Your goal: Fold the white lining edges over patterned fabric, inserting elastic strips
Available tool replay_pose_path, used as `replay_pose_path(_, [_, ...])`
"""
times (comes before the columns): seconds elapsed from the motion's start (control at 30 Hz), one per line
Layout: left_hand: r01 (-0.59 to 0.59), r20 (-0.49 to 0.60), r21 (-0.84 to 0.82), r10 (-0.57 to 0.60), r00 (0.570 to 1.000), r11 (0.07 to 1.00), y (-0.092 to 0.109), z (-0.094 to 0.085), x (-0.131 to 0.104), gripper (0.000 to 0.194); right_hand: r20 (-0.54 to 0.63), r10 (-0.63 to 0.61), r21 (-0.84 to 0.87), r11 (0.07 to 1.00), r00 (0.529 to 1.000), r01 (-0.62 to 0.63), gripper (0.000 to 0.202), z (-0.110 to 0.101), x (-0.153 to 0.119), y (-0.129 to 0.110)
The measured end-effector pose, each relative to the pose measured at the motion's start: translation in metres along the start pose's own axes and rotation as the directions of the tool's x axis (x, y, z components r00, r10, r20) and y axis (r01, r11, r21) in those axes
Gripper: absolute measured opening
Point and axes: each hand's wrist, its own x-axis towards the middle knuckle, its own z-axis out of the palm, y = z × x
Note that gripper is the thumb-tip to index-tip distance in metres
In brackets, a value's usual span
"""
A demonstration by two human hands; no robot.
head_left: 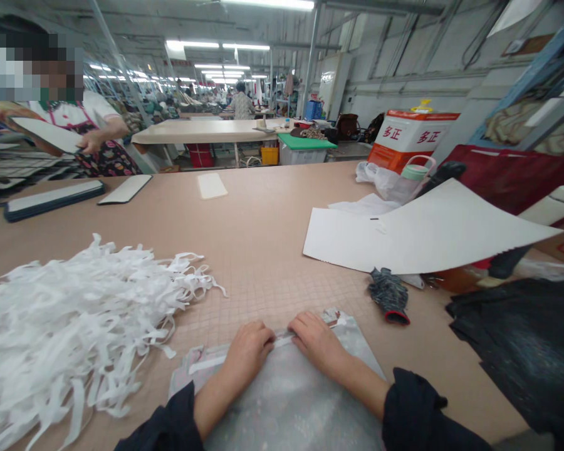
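A grey, slightly shiny sheet of material (291, 401) lies in front of me at the table's near edge. Along its far edge runs a white strip (284, 340). My left hand (252, 346) is closed on this strip, fingers curled over the edge. A short gap away, my right hand (316, 341) pinches the same strip from the other side. The fingertips of both hands are partly hidden. To the left of my hands spreads a large tangled heap of white fabric strips (89, 313).
A dark knitted glove (389, 297) lies to the right, beside a big white board (404, 238). Black sheets (531, 344) are piled at far right. A co-worker (94, 125) holds a white panel (49, 134) across the table, near a stack of flat panels (54, 197).
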Motion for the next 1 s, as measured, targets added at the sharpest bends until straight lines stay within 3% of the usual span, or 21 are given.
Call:
replay_pose_path(0.37, [0.059, -0.051, -0.026, -0.061, 0.997, 0.998, 0.001, 0.008, 0.002, 0.012, 0.013, 0.053, 0.034, 0.998, 0.998, -0.054, 0.007, 0.001, 0.001, 0.004])
replay_pose_path(0.83, [0.047, -0.106, 0.035, -0.043, 0.993, 0.998, 0.008, 0.013, -0.003, 0.011, -0.059, 0.061, -0.110, 0.992, 0.996, -0.067, 0.005, 0.003, 0.000, -0.008])
replay_pose_path(1.0, [0.054, -0.135, -0.025, -0.057, 0.989, 0.998, 0.009, 0.019, 0.005, 0.009, -0.030, 0.054, -0.021, 0.998, 0.998, -0.054, 0.007, 0.003, 0.001, -0.003])
